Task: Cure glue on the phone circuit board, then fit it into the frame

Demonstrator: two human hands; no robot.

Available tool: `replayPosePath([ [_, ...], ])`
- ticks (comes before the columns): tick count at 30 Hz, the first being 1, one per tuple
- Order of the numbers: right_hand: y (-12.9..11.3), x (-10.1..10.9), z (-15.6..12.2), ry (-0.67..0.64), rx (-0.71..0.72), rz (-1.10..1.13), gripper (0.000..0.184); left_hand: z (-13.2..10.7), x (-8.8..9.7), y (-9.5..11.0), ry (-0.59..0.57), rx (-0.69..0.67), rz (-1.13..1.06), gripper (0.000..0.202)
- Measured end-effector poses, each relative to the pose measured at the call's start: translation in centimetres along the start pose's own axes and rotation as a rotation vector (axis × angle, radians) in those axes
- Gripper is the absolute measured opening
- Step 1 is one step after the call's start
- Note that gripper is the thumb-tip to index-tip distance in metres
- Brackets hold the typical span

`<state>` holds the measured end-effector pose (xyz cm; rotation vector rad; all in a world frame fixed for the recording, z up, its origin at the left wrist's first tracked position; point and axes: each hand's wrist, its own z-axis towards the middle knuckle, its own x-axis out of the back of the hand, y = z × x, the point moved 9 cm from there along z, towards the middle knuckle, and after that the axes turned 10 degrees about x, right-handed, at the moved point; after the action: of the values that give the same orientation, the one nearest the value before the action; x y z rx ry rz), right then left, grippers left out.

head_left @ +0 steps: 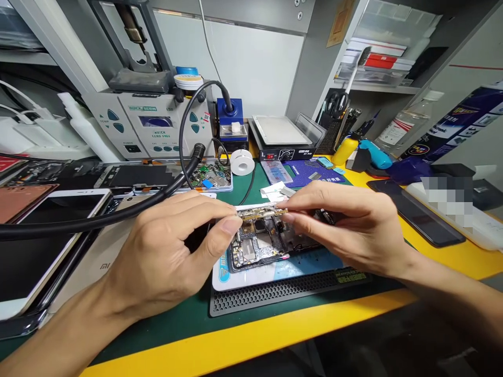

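Note:
Between my two hands a thin circuit board (261, 212) is held nearly edge-on, so its faces hardly show. My left hand (173, 241) pinches its left end between thumb and index finger. At the other end, the thumb and index finger of my right hand (349, 225) grip the board. Just below it lies an opened phone (249, 250) with its inner parts exposed, partly covered by my right hand. The phone rests on a white and blue work plate (271, 272), which sits on a dark grey honeycomb mat (283, 297).
A hot air station (153, 125) stands at the back left; its black hose (157, 201) arches over the left side. Several phones (43, 235) lie at left. Behind my hands are a solder spool (242, 162) and a hotplate (283, 131). Bottles (408, 118) stand at right.

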<state>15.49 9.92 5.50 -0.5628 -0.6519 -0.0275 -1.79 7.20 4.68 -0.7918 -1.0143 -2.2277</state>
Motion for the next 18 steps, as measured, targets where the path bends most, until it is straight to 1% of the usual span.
replayPosePath([
  [3, 0.0, 0.3, 0.4, 0.059, -0.010, 0.031, 0.005, 0.1, 0.1, 0.0, 0.010, 0.014, -0.013, 0.021],
  [6, 0.3, 0.5, 0.5, 0.118, -0.068, 0.074, 0.006, 0.2, 0.2, 0.2, 0.028, 0.015, -0.010, 0.024],
  [9, 1.4, 0.3, 0.3, 0.141, -0.216, 0.148, 0.006, 0.4, 0.4, 0.4, 0.058, 0.033, 0.006, 0.030],
  [12, 2.4, -0.5, -0.2, 0.136, -0.384, 0.340, 0.007, 0.6, 1.0, 0.4, 0.106, 0.092, 0.001, 0.035],
  [15, 2.8, -1.2, -0.4, 0.105, -0.505, 0.503, 0.009, 0.5, 1.2, 0.3, 0.094, 0.128, -0.020, 0.037],
  [17, 2.7, -1.5, -0.5, 0.077, -0.553, 0.545, 0.011, 0.3, 0.9, 0.4, 0.059, 0.122, -0.032, 0.032],
  [18, 2.7, -1.6, -0.5, 0.067, -0.570, 0.558, 0.012, 0.0, 0.9, 0.4, 0.056, 0.117, -0.032, 0.024],
])
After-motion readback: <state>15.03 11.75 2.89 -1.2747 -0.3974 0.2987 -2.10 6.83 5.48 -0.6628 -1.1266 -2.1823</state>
